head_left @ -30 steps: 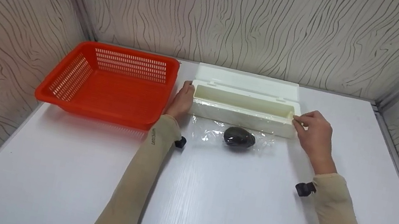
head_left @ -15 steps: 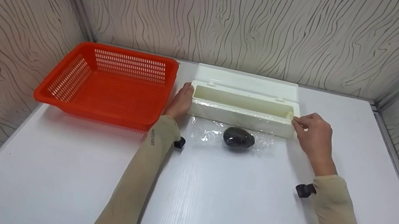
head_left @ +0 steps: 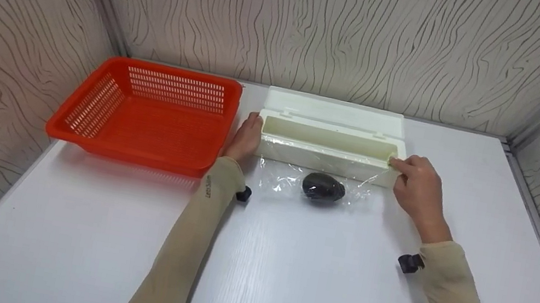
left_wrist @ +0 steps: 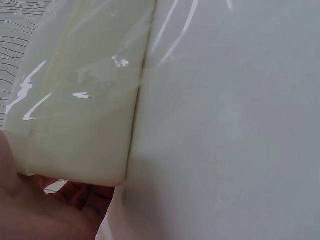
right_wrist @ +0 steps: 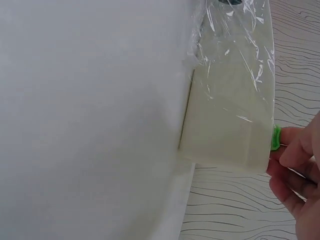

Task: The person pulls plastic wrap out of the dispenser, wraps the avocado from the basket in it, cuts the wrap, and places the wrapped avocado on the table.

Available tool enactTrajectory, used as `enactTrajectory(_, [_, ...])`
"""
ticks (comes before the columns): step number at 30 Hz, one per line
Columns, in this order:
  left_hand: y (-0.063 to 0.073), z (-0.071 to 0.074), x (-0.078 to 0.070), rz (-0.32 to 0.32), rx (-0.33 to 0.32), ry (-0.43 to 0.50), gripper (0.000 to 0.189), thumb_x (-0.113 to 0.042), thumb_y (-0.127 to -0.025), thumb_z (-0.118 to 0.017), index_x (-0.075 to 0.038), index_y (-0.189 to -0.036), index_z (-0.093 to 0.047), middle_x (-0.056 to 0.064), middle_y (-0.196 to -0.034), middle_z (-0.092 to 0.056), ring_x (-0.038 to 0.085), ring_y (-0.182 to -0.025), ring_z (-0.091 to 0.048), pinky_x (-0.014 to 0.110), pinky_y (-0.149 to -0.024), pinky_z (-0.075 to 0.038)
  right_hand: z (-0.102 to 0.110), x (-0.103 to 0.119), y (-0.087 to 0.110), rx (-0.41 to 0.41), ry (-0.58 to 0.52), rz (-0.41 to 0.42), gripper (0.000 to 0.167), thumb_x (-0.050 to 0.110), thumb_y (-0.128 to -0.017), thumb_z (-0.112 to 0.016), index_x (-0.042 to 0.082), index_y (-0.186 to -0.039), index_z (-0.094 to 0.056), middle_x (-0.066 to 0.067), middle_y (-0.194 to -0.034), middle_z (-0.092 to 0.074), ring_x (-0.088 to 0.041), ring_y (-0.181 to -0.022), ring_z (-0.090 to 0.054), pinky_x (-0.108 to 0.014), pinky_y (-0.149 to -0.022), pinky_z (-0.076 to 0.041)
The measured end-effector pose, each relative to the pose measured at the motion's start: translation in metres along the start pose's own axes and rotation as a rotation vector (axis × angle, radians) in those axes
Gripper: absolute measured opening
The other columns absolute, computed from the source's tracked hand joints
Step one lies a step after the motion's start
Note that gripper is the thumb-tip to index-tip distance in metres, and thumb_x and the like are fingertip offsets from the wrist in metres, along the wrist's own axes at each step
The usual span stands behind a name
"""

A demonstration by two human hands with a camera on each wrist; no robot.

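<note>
Head view: a white box (head_left: 324, 160) stands on the table (head_left: 310, 269), with its long side toward me, close to the pale wall (head_left: 298, 23) with dark wavy lines.
Left hand (head_left: 245, 139): it grips the left end of the box; as the left wrist view shows, the thumb lies by the upper edge and the fingers are bent against the end.
Right hand (head_left: 420, 189): it is at the right end of the box, with the fingers bent; the tips hold a small green slider (right_wrist: 275, 138) at the top edge, which is clearer in the right wrist view.
Lid (head_left: 335, 111): it is turned back on its hinges, behind the long opening of the box.
Film (head_left: 281, 178): clear and shiny, it covers much of the box front, comes down to the table and lies there in wrinkles.
Dark oval thing (head_left: 323, 188): it rests just before the middle of the box, among the film; whether under or over it, I cannot tell.
Basket (head_left: 137, 158): red, with slotted sides, it stands to the left of my left hand.
Sleeves (head_left: 181, 247): both are beige, and by each cuff sits a small black camera (head_left: 411, 263).
</note>
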State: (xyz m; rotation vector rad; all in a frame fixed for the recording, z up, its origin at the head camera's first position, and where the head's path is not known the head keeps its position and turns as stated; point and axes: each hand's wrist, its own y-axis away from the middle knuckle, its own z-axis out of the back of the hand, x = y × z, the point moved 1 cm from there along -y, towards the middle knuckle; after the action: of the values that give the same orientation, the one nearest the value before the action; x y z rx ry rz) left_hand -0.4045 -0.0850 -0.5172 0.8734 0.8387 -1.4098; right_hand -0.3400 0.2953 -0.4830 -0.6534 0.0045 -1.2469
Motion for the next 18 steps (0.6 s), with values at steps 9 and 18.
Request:
enactTrajectory(9, [-0.002, -0.005, -0.002, -0.034, -0.017, -0.004, 0.050, -0.026, -0.113, -0.023, 0.000, -0.154, -0.035, 0.022, -0.160, -0.041, 0.033, -0.155, -0.031, 0.043, -0.129, -0.022, -0.009, 0.006, 0.000, -0.032, -0.044, 0.028, 0.048, -0.014, -0.083, -0.046, -0.001, -0.118, -0.075, -0.021, -0.096, -0.065, -0.041, -0.096, -0.060, -0.054, -0.082, -0.049])
enactTrajectory(18, [-0.001, -0.002, -0.002, -0.004, -0.020, -0.020, 0.052, -0.029, -0.113, -0.023, -0.001, -0.156, -0.033, 0.021, -0.162, -0.039, 0.033, -0.156, -0.029, 0.044, -0.130, -0.020, -0.019, 0.018, -0.001, 0.008, -0.093, 0.015, 0.052, -0.012, -0.079, -0.045, -0.004, -0.123, -0.072, -0.023, -0.101, -0.061, -0.042, -0.099, -0.056, -0.054, -0.086, -0.045])
